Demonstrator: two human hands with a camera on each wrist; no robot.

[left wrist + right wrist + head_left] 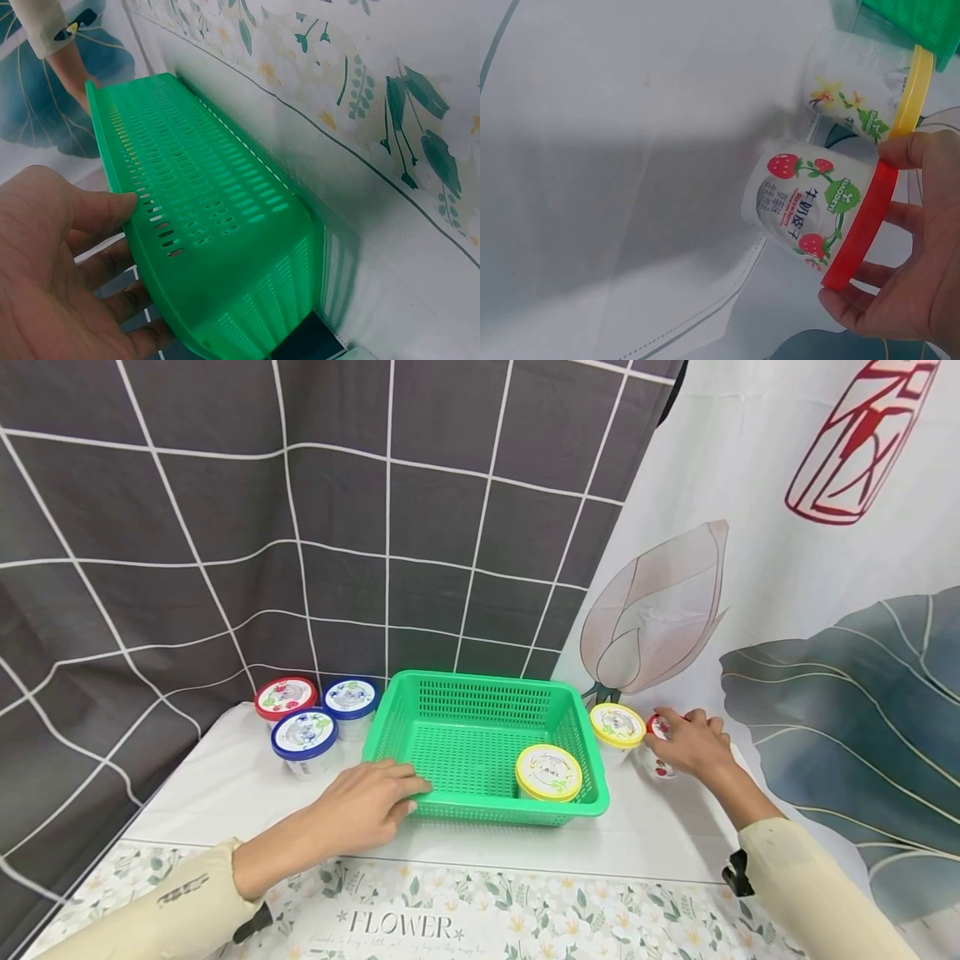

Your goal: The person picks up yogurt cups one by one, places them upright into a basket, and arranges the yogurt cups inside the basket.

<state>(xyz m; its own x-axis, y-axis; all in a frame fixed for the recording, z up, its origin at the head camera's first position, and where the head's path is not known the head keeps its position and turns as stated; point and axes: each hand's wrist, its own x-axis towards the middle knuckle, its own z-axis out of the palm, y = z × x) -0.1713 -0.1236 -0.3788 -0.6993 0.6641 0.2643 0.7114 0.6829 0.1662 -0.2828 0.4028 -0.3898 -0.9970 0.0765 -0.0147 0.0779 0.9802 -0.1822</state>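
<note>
A green slotted plastic basket (491, 680) stands in the middle of the table. My left hand (367, 810) holds its near left corner, and in the left wrist view the thumb (109, 210) lies on one side of the rim with the fingers on the other. Inside the basket, at the front right, is a tub with a yellow lid (549, 772). To the right of the basket my right hand (696, 743) grips a strawberry-printed tub (817, 202) by its red lid, thumb and fingers spread around the edge. Beside that tub is another yellow-lidded tub (862, 86).
Left of the basket are a red-lidded tub (286, 696) and two blue-lidded tubs, one in front (304, 732) and one behind (350, 697). A dark checked curtain (337, 510) hangs behind the table. A floral cloth (450, 902) covers the table's near side.
</note>
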